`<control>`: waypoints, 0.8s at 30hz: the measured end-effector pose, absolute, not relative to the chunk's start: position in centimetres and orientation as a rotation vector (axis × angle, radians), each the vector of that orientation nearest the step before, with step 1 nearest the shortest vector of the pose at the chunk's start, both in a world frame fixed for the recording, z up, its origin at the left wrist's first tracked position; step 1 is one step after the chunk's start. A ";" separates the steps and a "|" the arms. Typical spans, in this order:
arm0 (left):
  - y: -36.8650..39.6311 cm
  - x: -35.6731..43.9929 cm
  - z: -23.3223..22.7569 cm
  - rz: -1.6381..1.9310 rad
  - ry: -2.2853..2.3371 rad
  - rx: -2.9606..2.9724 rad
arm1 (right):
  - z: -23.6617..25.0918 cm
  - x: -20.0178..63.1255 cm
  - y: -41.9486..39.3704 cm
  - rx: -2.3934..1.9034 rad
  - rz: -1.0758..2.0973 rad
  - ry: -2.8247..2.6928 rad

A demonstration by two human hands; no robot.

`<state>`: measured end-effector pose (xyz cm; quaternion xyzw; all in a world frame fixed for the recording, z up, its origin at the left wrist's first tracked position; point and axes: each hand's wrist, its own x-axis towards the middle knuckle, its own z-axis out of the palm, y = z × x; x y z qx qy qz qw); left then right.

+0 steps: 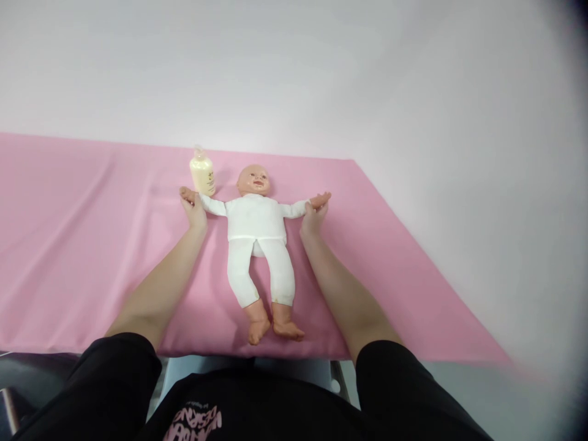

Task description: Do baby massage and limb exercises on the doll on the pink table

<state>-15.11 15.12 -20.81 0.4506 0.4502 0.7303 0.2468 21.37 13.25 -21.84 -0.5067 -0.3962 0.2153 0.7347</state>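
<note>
Looking down through the head camera, I have both forearms stretched far across the pink sheet [82,245]. My left hand [195,210] and right hand [314,216] each grip a wrist of the doll [255,226], lying face-up centrally, arms spread; a cream bottle [203,173] stands far-left of its head.

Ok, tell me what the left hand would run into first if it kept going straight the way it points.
The left hand holds the doll's wrist and points away, up the pink sheet. Straight on, it would probably meet the cream bottle first, though depth is hard to judge.
</note>
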 end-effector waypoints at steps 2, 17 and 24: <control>14.4 -14.3 -20.2 1.988 1.247 1.266 | -21.1 20.6 12.5 -1.066 0.394 -1.095; 11.8 -10.3 -18.6 1.097 1.316 2.426 | -19.3 17.2 10.1 -1.099 0.160 -1.891; 11.6 -10.6 -18.9 1.248 1.247 2.227 | -19.4 16.7 9.6 -1.063 0.205 -1.610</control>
